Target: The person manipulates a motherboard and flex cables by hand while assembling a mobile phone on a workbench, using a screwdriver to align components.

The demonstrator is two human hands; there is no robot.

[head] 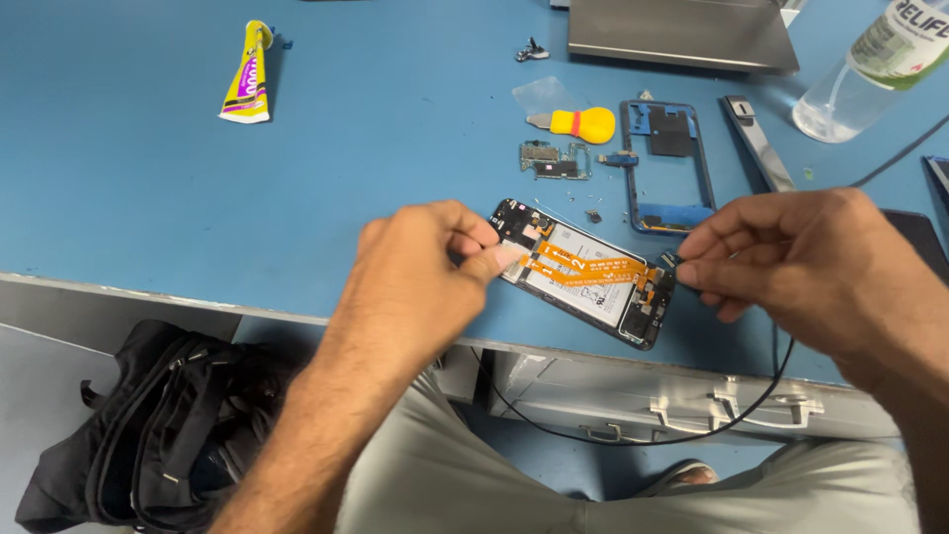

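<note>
Both hands are pinching here. The left hand (pixel 420 267) has its grip closed on one end of the orange flex cable (pixel 583 265), thumb and fingertips squeezed together right at the top end of the opened phone (pixel 583 272). The right hand (pixel 811 262) is pinched shut on the other end of that ribbon, by the bottom edge of the phone, so the cable runs fairly taut across the white battery between them. Looks like it's held at both ends to keep it flat and lined up over the board.

The phone lies back-off on the blue desk (pixel 148 158), near the front edge, angled a bit. Just behind it sits the blue-trimmed mid frame (pixel 710 188), a loose circuit board (pixel 554 158), and a yellow-handled pry tool (pixel 583 124), all close enough to grab. Farther out there's a yellow glue tube (pixel 247 74), a clear plastic bottle (pixel 870 64), and a black cable (pixel 692 430) drooping under the desk edge. A black bag (pixel 158 425) sits on the floor.
</note>
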